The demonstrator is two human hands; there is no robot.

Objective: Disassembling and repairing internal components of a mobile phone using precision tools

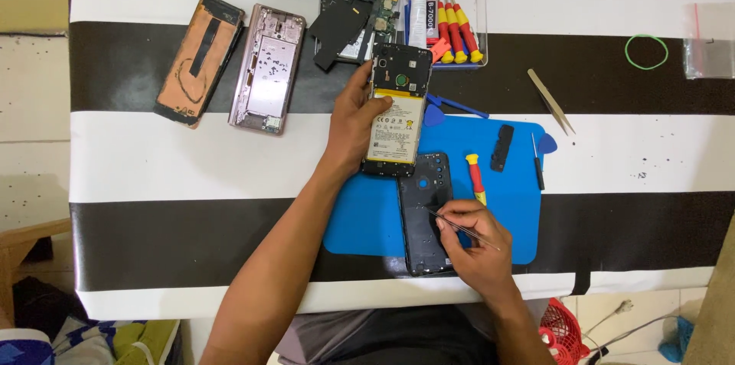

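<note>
My left hand grips an opened phone by its left edge, with the white battery and dark board showing, raised over the top of the blue mat. My right hand holds thin metal tweezers, their tip on the dark back cover that lies flat on the mat. A red and yellow screwdriver rests just above my right hand.
A black and white striped cloth covers the table. Two phone frames lie at upper left. A clear tray holds glue and screwdrivers. Spare tweezers, a black screwdriver, a small black part and a green rubber band sit right.
</note>
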